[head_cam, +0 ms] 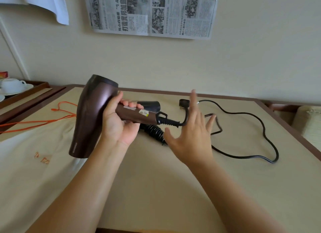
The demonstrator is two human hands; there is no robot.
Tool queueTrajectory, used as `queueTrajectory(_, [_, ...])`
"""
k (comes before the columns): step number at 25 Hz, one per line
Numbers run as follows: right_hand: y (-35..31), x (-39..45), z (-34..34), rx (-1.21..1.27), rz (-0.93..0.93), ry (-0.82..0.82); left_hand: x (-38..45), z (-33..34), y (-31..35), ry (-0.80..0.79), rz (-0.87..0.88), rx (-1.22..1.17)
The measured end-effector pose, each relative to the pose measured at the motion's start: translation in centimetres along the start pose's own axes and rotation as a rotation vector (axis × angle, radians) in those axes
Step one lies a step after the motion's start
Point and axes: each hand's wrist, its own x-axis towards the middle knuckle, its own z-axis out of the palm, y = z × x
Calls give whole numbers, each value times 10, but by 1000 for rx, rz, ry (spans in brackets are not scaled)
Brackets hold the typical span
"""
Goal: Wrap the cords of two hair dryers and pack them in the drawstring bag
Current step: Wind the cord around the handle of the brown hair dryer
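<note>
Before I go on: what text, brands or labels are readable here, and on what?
Newspaper on the wall: a Chinese headline, partly legible, "打造賓邦加島生"; the rest is too small.
Brown dryer, near its lower end: a small brand mark, too small to read.
Dryer handle sticker: blurred.
Bag: orange marks, unreadable.

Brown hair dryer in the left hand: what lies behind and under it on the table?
Behind the brown hair dryer lies a second, black hair dryer, its coiled cord showing below the handle. The left hand and handle cover its middle.
</note>
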Motion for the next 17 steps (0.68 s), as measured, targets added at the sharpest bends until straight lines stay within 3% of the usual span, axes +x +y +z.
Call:
queueTrajectory(2, [-2,2,-2,171,-13,82,1,-3,-1,17,-21,27])
queueTrajectory(4, [6,1,-3,151,-130,132,0,-4,2,19,-16,53])
queueTrajectory(6, [21,3,0,190,-214,70,0,-2,6,15,20,128])
queueTrajectory(9, [26,9,4,316,-73,-100,2,-1,14,5,129,152])
queueTrajectory(11, [22,12,9,63,-21,-83,5,-2,20,33,190,121])
queueTrajectory(13, [8,7,12,-315,-126,-13,7,-3,19,63,198,91])
queueTrajectory(15, [-14,-8,18,-458,-241,-184,7,-4,11,95,169,92])
queueTrajectory(17, [-28,-19,26,-409,-289,-333,5,-6,-2,102,121,122])
